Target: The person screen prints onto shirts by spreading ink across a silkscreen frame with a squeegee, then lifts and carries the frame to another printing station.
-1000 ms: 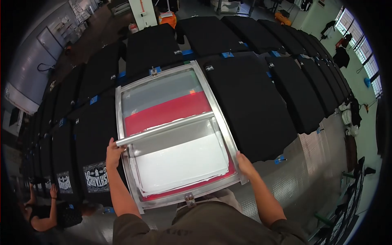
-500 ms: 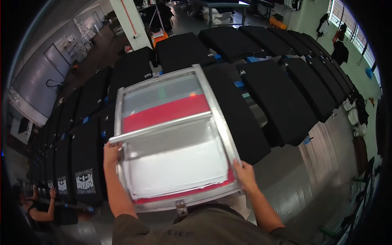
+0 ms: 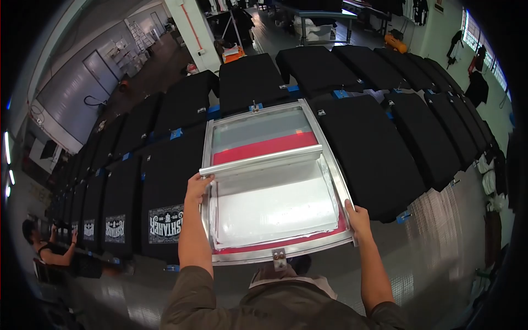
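Both my hands carry a screen printing frame (image 3: 333,165) with an aluminium rim and a red band across its mesh. My left hand (image 3: 198,188) grips the left rail, its fingers by the end of a long metal squeegee (image 3: 261,160) that lies across the frame. Around the right rail, near the lower corner, my right hand (image 3: 357,218) is closed. White ink (image 3: 278,206) coats the mesh below the squeegee. Beneath the frame, a black shirt on a board is mostly hidden. Left of it, a black shirt (image 3: 173,157) bears a white print (image 3: 165,224), partly covered by my left arm.
Rows of black shirts on boards (image 3: 374,154) extend to both sides and behind, with blue clamps (image 3: 341,94) between the rows. At far left sits another person (image 3: 60,250), hands raised near the boards. A pillar (image 3: 192,33) and a table (image 3: 324,15) stand farther back.
My hands have shifted the frame and squeegee rightward along the row, and the view has turned. Another white-printed shirt now shows left of the frame. Both hands keep their grip.
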`<state>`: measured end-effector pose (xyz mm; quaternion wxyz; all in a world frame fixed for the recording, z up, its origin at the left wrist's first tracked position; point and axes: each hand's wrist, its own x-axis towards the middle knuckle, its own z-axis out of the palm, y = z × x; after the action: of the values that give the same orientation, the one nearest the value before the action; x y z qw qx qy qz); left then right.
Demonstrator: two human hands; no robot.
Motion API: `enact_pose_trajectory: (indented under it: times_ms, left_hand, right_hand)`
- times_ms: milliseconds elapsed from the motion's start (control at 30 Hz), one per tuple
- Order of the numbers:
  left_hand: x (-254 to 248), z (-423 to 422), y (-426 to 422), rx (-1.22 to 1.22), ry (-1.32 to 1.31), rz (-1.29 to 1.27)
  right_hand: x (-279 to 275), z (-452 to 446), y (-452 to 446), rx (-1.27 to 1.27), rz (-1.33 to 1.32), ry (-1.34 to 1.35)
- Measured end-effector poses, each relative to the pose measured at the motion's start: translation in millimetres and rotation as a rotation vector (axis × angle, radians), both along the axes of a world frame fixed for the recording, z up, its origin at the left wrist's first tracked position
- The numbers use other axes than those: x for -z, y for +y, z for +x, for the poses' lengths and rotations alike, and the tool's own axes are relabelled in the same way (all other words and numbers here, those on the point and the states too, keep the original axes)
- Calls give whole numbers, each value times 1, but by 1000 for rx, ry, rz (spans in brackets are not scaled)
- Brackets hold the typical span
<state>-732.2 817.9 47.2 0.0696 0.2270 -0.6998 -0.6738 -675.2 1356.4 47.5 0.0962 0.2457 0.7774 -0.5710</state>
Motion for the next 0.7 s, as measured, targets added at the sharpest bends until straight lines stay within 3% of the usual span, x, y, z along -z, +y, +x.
enact_pose_trajectory:
  times_ms: [333,400,467,500,567,600,633,700]
  left_hand:
    - [26,0,13,14,-62,-53]
    - [25,0,4,46,-55,-8]
    - [17,-6,-1,90,12,-414]
    - [-2,-1,13,-1,213,-1013]
    - [-33,-10,35,146,182,-1106]
    - [-47,-18,48,281,173,-1139]
    - [-52,-23,65,311,196,-1255]
    - [-57,-36,94,402,308,-1444]
  right_hand:
    - [37,-24,13,-76,11,15]
    - [36,-17,18,-169,306,149]
    - [0,10,2,-195,786,524]
    - [-21,21,1,-362,515,228]
    - [-7,53,-9,-658,-151,-270]
    - [-15,68,-30,-750,-267,-484]
    - [11,87,-44,-896,-286,-429]
    - [6,107,-80,-907,-175,-254]
